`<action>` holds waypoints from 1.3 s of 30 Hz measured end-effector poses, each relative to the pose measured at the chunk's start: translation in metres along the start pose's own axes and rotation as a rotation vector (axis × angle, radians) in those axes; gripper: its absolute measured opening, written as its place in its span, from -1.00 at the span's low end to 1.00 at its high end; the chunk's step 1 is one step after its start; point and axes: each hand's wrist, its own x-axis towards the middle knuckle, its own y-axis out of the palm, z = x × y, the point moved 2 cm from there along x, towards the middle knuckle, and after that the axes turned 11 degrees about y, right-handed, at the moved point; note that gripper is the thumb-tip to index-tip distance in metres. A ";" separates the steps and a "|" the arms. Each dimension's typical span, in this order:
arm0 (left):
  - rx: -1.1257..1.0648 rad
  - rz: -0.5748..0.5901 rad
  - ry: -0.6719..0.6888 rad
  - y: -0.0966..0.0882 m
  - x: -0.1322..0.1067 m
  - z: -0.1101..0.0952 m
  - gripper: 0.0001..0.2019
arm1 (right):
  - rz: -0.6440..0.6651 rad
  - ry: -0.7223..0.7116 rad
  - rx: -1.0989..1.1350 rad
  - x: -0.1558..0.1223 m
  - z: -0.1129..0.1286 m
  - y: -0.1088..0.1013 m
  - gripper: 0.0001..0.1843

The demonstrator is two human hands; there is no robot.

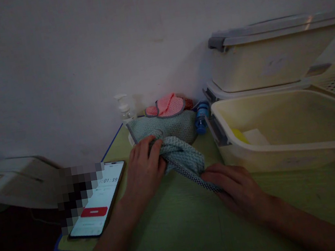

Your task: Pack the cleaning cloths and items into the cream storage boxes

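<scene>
A light blue-green textured cloth with a dark checked edge is bunched between my two hands above the table. My left hand grips its far left end, fingers closed. Lower on the right, my right hand pinches the other end of the checked edge. Just behind lies another cloth of the same blue-green colour, draped over something hidden. A pink cloth rests folded at the back of it.
A phone showing a timer lies at the table's left. At the back stand a clear pump bottle and a blue-labelled bottle. An open cream bin and a lidded bin occupy the right. A white appliance sits far left.
</scene>
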 end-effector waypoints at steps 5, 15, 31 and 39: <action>-0.014 -0.012 0.046 -0.003 -0.002 -0.001 -0.41 | -0.207 -0.079 -0.017 0.001 0.009 -0.013 -0.74; 0.065 -0.344 0.030 -0.015 -0.006 0.006 -0.84 | -0.307 -0.113 -0.003 0.000 0.006 -0.025 -0.85; 0.021 -0.264 -0.132 -0.011 -0.005 0.013 -0.81 | -0.172 0.371 0.922 -0.006 0.010 -0.014 -0.74; -0.465 -0.292 -0.537 -0.014 -0.014 0.021 -0.66 | 0.377 0.469 1.523 0.010 0.012 -0.021 -0.93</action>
